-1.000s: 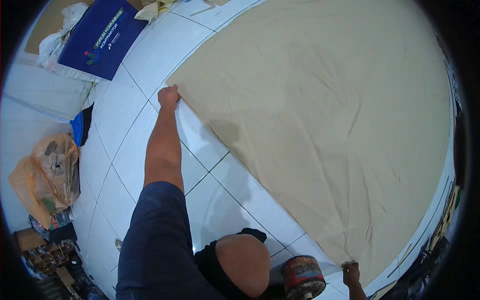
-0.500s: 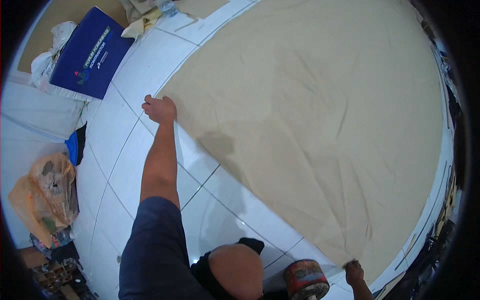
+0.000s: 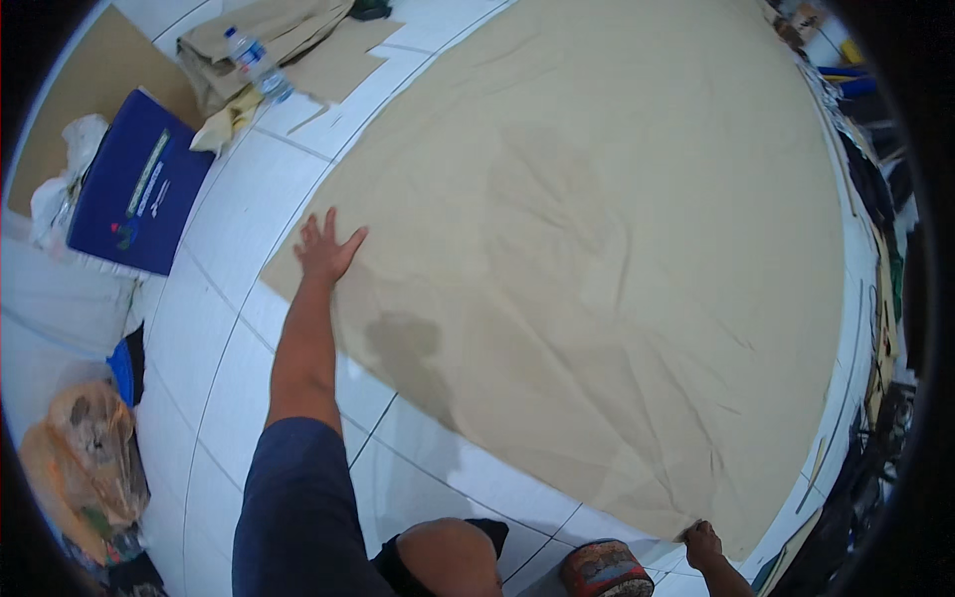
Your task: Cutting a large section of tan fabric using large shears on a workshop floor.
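My left hand (image 3: 326, 249) lies flat with fingers spread on the near left corner of the tan cloth (image 3: 597, 249), which covers most of the white tiled floor (image 3: 229, 328). That end looks smoothed; creases remain toward the right near corner, where my right hand (image 3: 702, 543) pinches the cloth's edge. Beside the cloth's left edge lie a blue folder (image 3: 134, 184) and a water bottle (image 3: 255, 62); a round tin (image 3: 603, 569) sits by my right hand.

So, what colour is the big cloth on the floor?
Plain beige, with no pattern; the cloth shows best in the head view.
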A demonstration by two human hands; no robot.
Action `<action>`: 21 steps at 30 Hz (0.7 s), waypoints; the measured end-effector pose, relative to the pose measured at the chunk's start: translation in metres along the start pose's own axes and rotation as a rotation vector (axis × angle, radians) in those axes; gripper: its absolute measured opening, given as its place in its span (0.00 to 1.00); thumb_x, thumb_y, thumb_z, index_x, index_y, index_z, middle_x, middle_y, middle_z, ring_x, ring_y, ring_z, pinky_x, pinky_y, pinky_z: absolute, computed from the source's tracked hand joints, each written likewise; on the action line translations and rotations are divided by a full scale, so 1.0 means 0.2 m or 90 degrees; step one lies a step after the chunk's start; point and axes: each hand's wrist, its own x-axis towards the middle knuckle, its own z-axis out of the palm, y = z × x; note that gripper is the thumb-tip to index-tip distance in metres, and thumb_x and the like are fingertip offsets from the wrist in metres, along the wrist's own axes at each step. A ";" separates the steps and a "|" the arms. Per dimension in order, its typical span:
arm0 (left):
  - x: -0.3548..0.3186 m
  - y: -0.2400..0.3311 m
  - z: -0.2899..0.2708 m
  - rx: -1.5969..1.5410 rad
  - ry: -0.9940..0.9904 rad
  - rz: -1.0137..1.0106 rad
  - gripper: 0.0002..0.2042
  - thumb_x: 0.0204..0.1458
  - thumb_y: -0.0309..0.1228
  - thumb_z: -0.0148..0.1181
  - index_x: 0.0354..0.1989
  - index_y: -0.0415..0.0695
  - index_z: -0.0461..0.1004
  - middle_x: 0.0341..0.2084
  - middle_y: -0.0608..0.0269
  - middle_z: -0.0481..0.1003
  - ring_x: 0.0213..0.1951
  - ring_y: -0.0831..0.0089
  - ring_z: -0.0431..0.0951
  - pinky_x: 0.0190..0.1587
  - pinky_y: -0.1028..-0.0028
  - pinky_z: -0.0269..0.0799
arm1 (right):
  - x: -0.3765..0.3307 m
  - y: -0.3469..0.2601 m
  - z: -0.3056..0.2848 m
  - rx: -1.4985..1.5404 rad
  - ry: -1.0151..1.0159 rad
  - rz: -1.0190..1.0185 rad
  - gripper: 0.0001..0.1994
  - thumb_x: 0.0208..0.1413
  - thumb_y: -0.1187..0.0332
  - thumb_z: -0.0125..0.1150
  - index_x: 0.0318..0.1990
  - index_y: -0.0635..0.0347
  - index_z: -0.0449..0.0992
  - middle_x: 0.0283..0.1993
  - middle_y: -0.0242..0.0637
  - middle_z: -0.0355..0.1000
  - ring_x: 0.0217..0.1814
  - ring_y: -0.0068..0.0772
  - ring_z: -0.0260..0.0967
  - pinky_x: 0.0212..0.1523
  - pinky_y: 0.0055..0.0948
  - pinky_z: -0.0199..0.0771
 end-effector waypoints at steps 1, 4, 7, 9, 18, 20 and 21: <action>0.01 0.00 0.00 0.009 -0.022 -0.007 0.47 0.42 0.72 0.41 0.69 0.61 0.40 0.68 0.54 0.37 0.69 0.53 0.34 0.64 0.45 0.32 | 0.00 0.00 0.01 -0.001 -0.008 0.009 0.10 0.49 0.70 0.53 0.39 0.58 0.75 0.47 0.53 0.64 0.54 0.52 0.63 0.51 0.45 0.69; 0.04 0.14 0.03 0.024 -0.122 -0.017 0.48 0.40 0.74 0.40 0.69 0.62 0.38 0.68 0.51 0.35 0.68 0.48 0.32 0.63 0.39 0.31 | -0.06 0.09 0.16 0.027 0.009 0.056 0.11 0.49 0.69 0.52 0.40 0.54 0.76 0.50 0.50 0.65 0.57 0.51 0.60 0.54 0.45 0.67; 0.14 0.06 0.05 0.170 -0.106 -0.069 0.47 0.45 0.71 0.37 0.69 0.56 0.37 0.68 0.51 0.34 0.68 0.45 0.29 0.61 0.35 0.28 | 0.03 0.15 0.25 0.042 0.060 -0.046 0.13 0.55 0.67 0.46 0.40 0.51 0.78 0.42 0.49 0.71 0.54 0.49 0.64 0.55 0.46 0.65; 0.03 0.15 0.13 0.281 0.083 0.132 0.36 0.56 0.54 0.42 0.68 0.47 0.44 0.66 0.43 0.43 0.67 0.50 0.41 0.63 0.45 0.42 | 0.06 0.21 0.29 -0.001 0.069 -0.083 0.09 0.51 0.65 0.51 0.34 0.55 0.76 0.38 0.43 0.72 0.45 0.50 0.66 0.49 0.47 0.66; -1.69 0.81 0.05 0.037 -0.117 0.549 0.39 0.43 0.44 0.64 0.64 0.45 0.56 0.63 0.36 0.49 0.64 0.43 0.49 0.64 0.54 0.46 | -0.14 0.61 0.10 0.310 0.135 0.087 0.21 0.50 0.53 0.59 0.47 0.54 0.72 0.45 0.43 0.72 0.51 0.47 0.67 0.49 0.42 0.68; -1.76 0.78 0.10 0.037 -0.171 0.532 0.41 0.42 0.45 0.64 0.65 0.44 0.53 0.63 0.34 0.46 0.64 0.42 0.48 0.64 0.55 0.47 | -0.18 0.84 0.09 0.274 0.178 0.163 0.19 0.51 0.54 0.58 0.47 0.54 0.72 0.46 0.43 0.72 0.51 0.46 0.68 0.49 0.42 0.68; -1.78 0.74 0.14 0.033 -0.228 0.494 0.44 0.42 0.46 0.64 0.66 0.43 0.49 0.63 0.32 0.44 0.65 0.42 0.47 0.64 0.55 0.47 | -0.18 0.95 0.08 0.255 0.195 0.200 0.19 0.51 0.55 0.57 0.47 0.54 0.72 0.46 0.42 0.72 0.51 0.46 0.68 0.49 0.42 0.69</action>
